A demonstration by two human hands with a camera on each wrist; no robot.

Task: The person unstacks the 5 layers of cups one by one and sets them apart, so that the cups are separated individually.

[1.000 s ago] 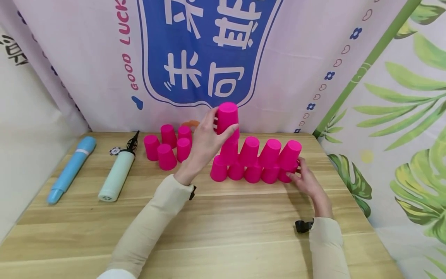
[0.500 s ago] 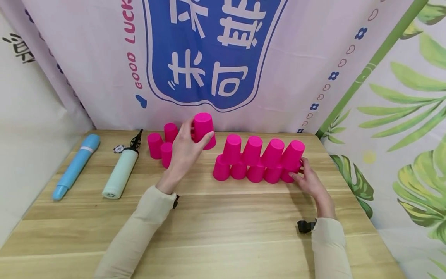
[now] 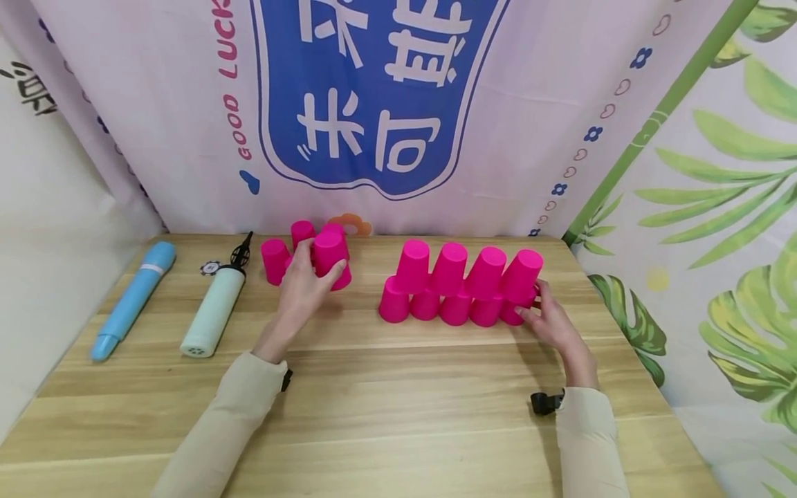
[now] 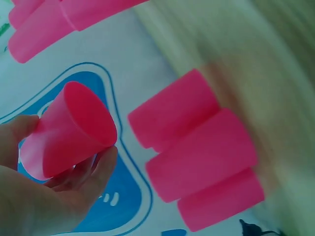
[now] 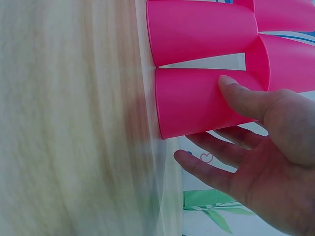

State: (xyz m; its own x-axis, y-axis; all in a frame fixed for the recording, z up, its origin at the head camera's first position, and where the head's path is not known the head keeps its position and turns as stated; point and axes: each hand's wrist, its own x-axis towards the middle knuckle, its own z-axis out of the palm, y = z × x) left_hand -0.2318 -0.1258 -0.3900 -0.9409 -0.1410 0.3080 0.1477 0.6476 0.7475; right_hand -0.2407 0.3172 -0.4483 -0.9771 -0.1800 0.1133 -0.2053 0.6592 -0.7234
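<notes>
My left hand (image 3: 305, 285) grips a pink cup (image 4: 64, 132) turned upside down, thumb on one side and fingers on the other. In the head view it covers part of a loose group of pink cups, among them a back cup (image 3: 302, 234) and a left cup (image 3: 275, 261). To the right stand two tiers of upside-down pink cups, with an upper row (image 3: 450, 270) on a lower row (image 3: 455, 310). My right hand (image 3: 554, 324) holds the rightmost lower cup (image 5: 202, 101), its thumb on the near side and its fingers around the outer side.
A mint-green hand pump (image 3: 214, 311) with a black nozzle and a blue pump-like tube (image 3: 133, 301) lie at the left of the wooden table (image 3: 398, 415). Near the pump nozzle is a small round chip (image 3: 210, 268). A printed curtain (image 3: 498, 166) hangs behind the table.
My left hand has moved left and down with its cup, from above the left end of the tiers to the loose cups. My right hand has stayed at the end cup.
</notes>
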